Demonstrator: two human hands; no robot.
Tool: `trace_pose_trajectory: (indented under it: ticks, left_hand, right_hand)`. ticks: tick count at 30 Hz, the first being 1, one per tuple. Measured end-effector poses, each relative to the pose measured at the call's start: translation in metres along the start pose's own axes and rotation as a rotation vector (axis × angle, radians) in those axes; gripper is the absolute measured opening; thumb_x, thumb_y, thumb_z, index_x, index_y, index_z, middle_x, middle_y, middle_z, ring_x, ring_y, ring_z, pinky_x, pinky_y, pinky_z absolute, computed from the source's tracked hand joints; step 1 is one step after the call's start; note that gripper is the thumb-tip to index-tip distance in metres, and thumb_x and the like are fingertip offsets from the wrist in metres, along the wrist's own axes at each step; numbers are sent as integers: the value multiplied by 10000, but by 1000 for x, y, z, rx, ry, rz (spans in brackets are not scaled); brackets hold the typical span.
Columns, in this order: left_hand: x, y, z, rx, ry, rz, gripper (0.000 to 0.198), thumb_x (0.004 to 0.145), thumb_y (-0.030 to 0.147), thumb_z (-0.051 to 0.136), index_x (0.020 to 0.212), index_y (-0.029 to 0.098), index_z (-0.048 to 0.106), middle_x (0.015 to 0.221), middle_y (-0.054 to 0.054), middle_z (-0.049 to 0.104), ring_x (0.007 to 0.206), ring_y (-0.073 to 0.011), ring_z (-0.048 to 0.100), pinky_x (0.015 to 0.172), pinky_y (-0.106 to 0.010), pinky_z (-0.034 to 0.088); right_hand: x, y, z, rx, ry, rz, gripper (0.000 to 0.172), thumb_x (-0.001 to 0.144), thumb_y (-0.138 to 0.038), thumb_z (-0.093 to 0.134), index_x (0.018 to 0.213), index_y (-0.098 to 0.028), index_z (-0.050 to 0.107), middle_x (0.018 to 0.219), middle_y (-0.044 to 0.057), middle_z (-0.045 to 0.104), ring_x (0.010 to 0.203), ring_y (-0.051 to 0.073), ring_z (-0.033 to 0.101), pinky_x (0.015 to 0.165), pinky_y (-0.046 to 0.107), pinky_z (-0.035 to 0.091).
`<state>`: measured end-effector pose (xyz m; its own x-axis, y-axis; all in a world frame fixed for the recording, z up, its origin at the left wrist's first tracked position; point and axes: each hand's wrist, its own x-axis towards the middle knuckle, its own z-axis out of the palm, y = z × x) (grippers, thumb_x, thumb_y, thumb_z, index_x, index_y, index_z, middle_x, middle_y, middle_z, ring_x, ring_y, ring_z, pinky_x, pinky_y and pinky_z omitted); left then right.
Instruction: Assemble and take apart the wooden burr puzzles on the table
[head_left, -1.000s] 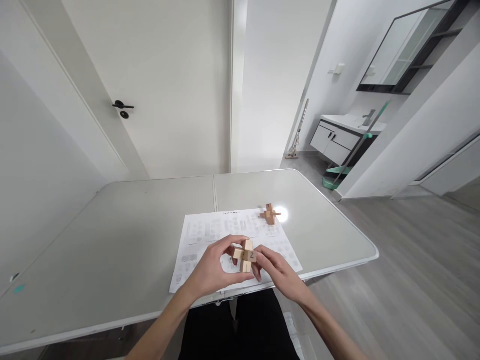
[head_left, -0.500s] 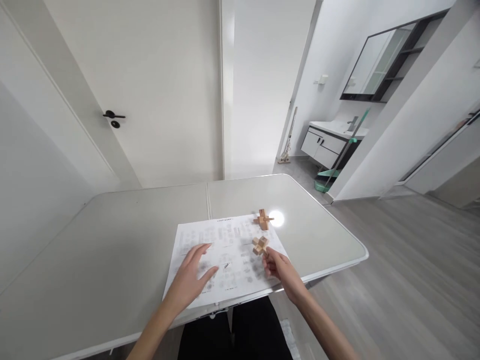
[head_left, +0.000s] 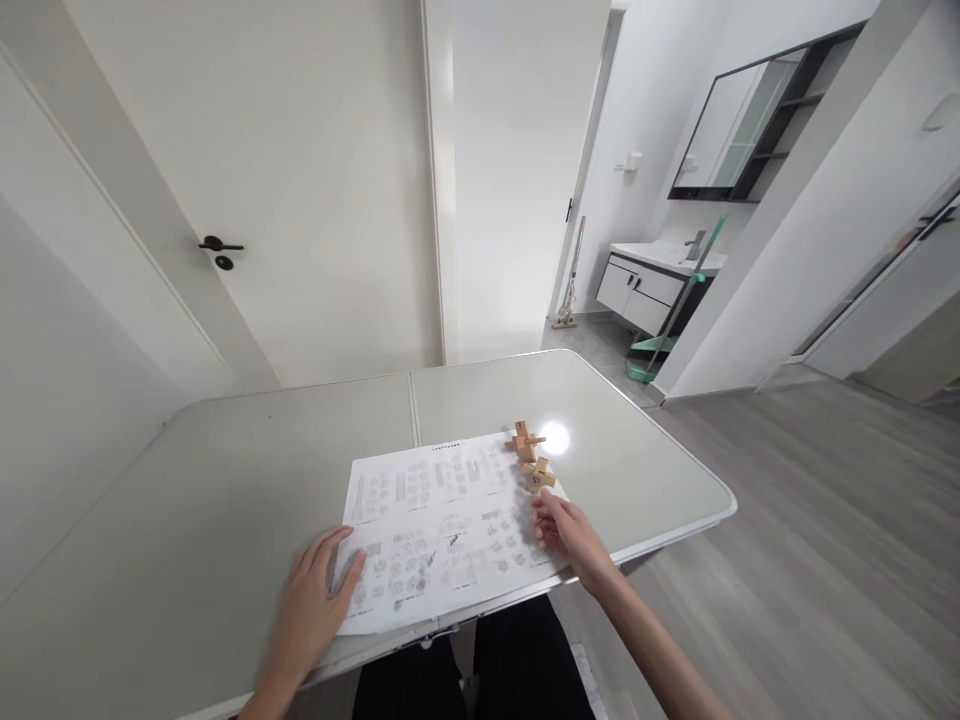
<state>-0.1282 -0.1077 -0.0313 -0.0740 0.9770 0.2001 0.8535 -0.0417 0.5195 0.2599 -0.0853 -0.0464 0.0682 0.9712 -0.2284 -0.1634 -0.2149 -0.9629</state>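
A printed paper sheet with rows of small pictures lies on the table. My left hand rests at the sheet's left edge, thumb and fingers apart. Near the sheet's upper right corner sits a light wooden burr puzzle with a dark mark on it. Just behind it stands a second, darker wooden burr puzzle. My right hand is just in front of the lighter puzzle, its fingers loosely bent and apart, with nothing visible in them. Some of its fingers are blurred.
Beyond the table are a door with a black handle, a mop, and a green broom and dustpan by a washbasin cabinet. The table's right edge borders the grey floor.
My right hand has set the lighter burr puzzle down beside the darker one and let go. My left hand has moved left and nearer to me, to the sheet's edge.
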Motion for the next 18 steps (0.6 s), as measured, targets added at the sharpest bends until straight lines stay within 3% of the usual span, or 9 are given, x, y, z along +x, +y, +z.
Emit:
trace_pose_trajectory:
  ticks: [8, 18]
  left_hand:
    - [0, -4, 5, 6, -3, -18, 497, 942, 575, 499, 1299, 247, 605, 1391, -93, 619, 1330, -348, 522, 1113, -554, 451]
    - [2, -2, 7, 34, -5, -70, 551, 923, 603, 493, 1311, 230, 612, 1374, -105, 622, 1328, -352, 525, 1093, -539, 477]
  right_hand:
    - [-25, 13, 15, -312, 4, -234, 453, 905, -673, 605, 773, -240, 620, 657, -5, 611, 584, 187, 529, 603, 296, 418]
    - [-24, 14, 9, -428, 9, -273, 417, 992, -609, 495, 821, -242, 593, 674, 3, 596, 606, 195, 537, 609, 296, 418]
